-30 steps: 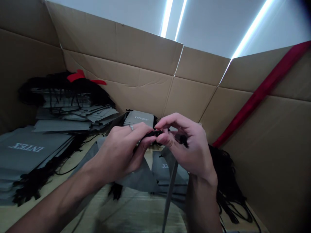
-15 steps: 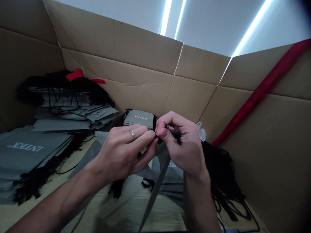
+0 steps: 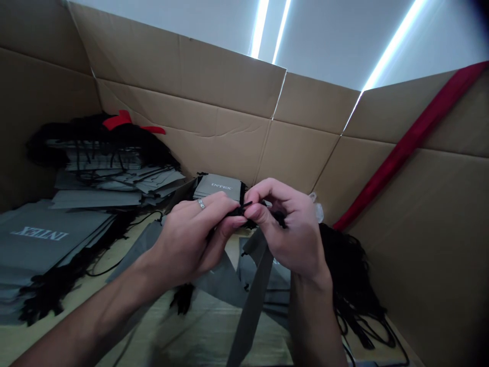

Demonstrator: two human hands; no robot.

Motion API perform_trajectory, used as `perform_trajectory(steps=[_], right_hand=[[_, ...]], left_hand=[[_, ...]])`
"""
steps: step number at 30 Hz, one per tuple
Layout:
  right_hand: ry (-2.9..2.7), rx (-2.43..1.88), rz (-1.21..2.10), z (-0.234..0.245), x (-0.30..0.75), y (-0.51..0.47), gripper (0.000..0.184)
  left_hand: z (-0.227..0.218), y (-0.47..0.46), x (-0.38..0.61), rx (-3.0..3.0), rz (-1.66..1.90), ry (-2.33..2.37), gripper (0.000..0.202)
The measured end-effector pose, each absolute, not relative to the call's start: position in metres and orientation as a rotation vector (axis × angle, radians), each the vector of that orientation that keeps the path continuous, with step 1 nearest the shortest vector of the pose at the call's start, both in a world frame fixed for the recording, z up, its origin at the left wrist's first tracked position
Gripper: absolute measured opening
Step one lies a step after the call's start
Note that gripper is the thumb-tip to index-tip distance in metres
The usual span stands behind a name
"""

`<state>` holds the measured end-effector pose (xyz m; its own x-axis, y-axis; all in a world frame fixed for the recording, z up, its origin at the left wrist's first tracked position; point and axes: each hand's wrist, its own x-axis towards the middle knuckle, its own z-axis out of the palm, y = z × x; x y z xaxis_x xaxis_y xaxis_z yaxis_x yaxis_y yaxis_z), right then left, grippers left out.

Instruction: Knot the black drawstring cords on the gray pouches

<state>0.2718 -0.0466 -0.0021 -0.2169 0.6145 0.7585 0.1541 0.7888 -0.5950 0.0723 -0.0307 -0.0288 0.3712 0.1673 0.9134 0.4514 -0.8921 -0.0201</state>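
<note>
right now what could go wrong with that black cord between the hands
The thin black cord, pinched between the left hand and right hand, could slip from the fingertips. The hanging grey fabric below might drag on it. The loose black cords beside the right hand could also snag or tangle with it.

A slim silver ring (image 3: 200, 204) circled one finger of the left hand (image 3: 187, 244); the right hand (image 3: 294, 234) and the forearms (image 3: 84, 321) were bare.

Head-worn camera looks forward and down, close above the fingers (image 3: 263, 196), facing the cardboard wall (image 3: 225, 142) beyond them.
</note>
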Motion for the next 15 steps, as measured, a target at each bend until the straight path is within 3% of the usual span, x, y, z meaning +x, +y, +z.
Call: perform_trajectory(steps=[7, 15], right_hand=[[-1.759, -0.586, 0.393, -0.007, 0.267, -0.046, 0.023], [-1.700, -0.582, 0.495, -0.003, 0.275, -0.048, 0.024]], left_hand=[[-0.025, -0.031, 0.075, -2.484, -1.681, -0.452, 0.022], [-0.025, -0.033, 0.063, -2.696, -1.689, -0.508, 0.011]])
